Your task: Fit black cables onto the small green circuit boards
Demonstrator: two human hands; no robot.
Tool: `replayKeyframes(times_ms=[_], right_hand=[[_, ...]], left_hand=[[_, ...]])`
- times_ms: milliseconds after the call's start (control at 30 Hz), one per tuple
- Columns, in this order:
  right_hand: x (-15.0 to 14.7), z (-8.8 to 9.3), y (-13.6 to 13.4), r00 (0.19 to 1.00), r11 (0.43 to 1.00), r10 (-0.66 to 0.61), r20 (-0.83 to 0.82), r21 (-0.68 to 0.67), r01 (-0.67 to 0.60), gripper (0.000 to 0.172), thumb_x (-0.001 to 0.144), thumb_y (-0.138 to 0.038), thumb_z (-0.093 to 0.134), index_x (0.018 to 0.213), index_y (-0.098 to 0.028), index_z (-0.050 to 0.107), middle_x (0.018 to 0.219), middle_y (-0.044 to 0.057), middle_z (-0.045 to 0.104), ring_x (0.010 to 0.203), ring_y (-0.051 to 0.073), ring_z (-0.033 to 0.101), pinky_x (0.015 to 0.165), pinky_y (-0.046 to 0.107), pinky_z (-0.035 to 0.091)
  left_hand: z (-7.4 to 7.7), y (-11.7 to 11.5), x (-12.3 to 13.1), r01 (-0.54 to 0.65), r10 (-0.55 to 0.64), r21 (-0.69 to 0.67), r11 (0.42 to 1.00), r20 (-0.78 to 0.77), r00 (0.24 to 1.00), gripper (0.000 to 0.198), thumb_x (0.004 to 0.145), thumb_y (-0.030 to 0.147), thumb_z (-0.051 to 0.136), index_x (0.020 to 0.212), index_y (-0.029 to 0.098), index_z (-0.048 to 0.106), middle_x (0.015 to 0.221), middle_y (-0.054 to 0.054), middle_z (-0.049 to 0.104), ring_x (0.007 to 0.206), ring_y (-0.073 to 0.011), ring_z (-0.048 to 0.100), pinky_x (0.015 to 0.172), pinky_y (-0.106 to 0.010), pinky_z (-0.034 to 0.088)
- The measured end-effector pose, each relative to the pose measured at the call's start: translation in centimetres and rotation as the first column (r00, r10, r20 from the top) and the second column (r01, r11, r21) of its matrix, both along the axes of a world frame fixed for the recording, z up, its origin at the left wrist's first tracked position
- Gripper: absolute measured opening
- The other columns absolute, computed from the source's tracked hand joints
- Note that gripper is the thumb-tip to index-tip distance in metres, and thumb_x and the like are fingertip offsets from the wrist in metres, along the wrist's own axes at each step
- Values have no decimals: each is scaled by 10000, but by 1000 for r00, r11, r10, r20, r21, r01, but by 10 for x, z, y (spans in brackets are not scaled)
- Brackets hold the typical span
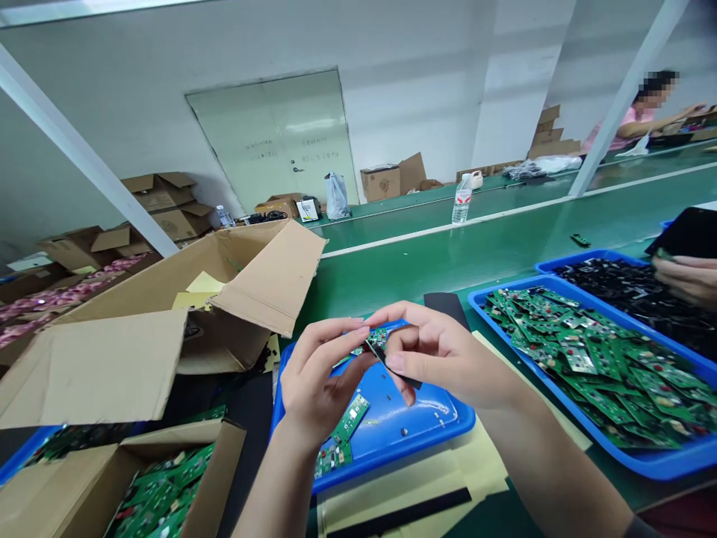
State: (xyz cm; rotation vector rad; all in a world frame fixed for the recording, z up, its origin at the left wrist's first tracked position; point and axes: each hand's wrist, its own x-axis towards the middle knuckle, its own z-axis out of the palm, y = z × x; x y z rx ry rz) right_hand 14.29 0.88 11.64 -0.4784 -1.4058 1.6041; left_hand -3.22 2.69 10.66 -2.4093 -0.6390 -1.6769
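Observation:
My left hand (pixel 322 373) and my right hand (pixel 440 355) meet over a blue tray (pixel 448 427). Between them is a thin dark board (pixel 386 362), seen nearly edge-on with a pale edge at its left end. The left fingertips and thumb close on that left end. My right thumb and bent fingers pinch its middle, and its black lower end sticks out beneath them. Fingers hide much of it. In the tray lie green circuit boards (pixel 352 418), several small dark bits and white specks.
To the right, a blue tray (pixel 476 302) is heaped with circuit boards; beyond it another holds black parts (pixel 621 299), near a co-worker's hand (pixel 691 276). Cardboard boxes (pixel 269 276) stand left, one with boards. A black strip (pixel 400 514) lies in front. A bottle (pixel 462 200) stands behind.

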Motion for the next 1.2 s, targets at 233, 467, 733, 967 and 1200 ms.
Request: replayKeyframes(times_ms=[233, 467, 733, 967, 1200], right_hand=[[3, -1, 4, 990, 990, 134, -41, -43, -136, 288, 766, -118, 581, 1040, -173, 510, 554, -105, 513, 432, 53, 513, 429, 158, 464], [6, -1, 0, 995, 995, -24, 102, 95, 15, 301, 813, -115, 553, 1100, -192, 503, 626, -81, 535, 500, 58, 543, 512, 180, 486], [6, -4, -4, 925, 894, -316, 210, 392, 216, 306, 857, -146, 551, 1152, -213, 506, 736, -33, 601, 672, 95, 603, 622, 213, 496], [1, -6, -8, 806, 768, -542, 237, 529, 361, 304, 867, -217, 556, 1163, -232, 491, 812, -7, 632, 704, 120, 611, 661, 253, 515], [0, -5, -7, 722, 627, -673, 160, 641, 442, 169, 877, -267, 568, 1029, -194, 566, 820, 25, 639, 743, 139, 610, 682, 264, 520]], left_hand=[[6, -3, -4, 41, -45, -46, 998, -100, 994, 249, 797, 219, 687, 1042, 233, 649, 884, -53, 694, 755, -158, 681, 642, -241, 563], [2, 0, -5, 132, -144, -153, 979, -66, 987, 336, 734, 192, 748, 1052, 228, 647, 899, -53, 690, 775, -165, 689, 683, -255, 577], [-6, 1, 1, 400, -320, -485, 778, 242, 916, 351, 664, 231, 800, 989, 221, 669, 877, -47, 657, 798, -171, 663, 602, -253, 614], [-2, 1, 9, 502, -275, -578, 643, 438, 856, 327, 598, 280, 845, 868, 187, 685, 820, -40, 665, 708, -147, 662, 530, -198, 573], [-8, 5, 9, 618, -197, -563, 548, 632, 750, 329, 594, 305, 848, 874, 214, 699, 846, -27, 694, 749, -151, 676, 601, -206, 567]])
